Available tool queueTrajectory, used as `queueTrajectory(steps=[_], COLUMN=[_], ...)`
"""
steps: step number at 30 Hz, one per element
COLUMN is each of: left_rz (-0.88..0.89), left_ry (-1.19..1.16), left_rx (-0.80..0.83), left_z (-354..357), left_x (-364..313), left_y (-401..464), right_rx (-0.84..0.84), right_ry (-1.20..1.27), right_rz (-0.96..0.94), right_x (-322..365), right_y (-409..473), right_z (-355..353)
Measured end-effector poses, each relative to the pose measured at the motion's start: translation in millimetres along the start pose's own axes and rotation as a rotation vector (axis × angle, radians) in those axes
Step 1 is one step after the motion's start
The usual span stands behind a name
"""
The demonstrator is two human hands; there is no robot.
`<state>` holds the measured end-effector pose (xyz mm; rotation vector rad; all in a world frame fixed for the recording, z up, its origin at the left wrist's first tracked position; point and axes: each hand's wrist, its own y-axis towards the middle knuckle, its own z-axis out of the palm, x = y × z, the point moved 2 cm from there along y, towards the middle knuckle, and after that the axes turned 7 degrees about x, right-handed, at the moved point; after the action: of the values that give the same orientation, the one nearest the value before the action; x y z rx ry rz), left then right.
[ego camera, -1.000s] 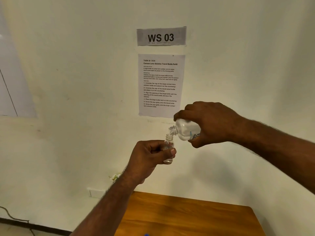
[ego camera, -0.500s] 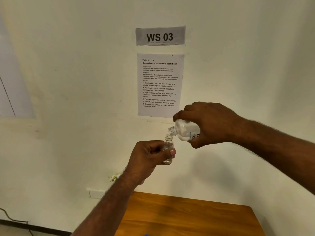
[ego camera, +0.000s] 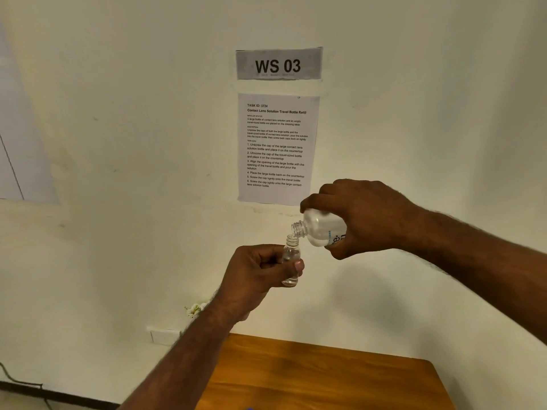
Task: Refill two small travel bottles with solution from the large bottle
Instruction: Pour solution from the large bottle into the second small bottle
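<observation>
Over the last second little has altered: both arms hold the same raised pose in front of the wall [ego camera: 118, 143], well above the wooden table [ego camera: 340, 377], so the pour is judged to be continuing rather than finished. The right hand [ego camera: 373, 217] is wrapped around the large bottle [ego camera: 321, 229], tipped with its open neck pointing left and down, its lip just above and apparently touching the mouth of the small travel bottle [ego camera: 291, 260]. The left hand [ego camera: 257, 276] pinches that small bottle upright between thumb and curled fingers. A shallow pool of clear liquid shows at its base; whether a stream is running cannot be told at this resolution. The fill looks low, so this bottle is judged far from full, and a second travel bottle is not in view. Open room is ample on every side; only the table's far edge lies below, and any spill would fall near it.
</observation>
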<state>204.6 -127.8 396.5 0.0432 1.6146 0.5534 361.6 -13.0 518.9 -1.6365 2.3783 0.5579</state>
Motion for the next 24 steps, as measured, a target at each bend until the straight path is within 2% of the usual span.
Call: queueTrajectory(steps=[24], left_rz=[0.016], left_ry=[-0.011], left_rx=[0.021], left_z=[3.2], left_x=[-2.9], left_y=[2.5], right_rx=[-0.015], right_ry=[-0.009], right_rz=[0.002], right_x=[-3.0], right_y=[-3.1], right_z=[-2.7])
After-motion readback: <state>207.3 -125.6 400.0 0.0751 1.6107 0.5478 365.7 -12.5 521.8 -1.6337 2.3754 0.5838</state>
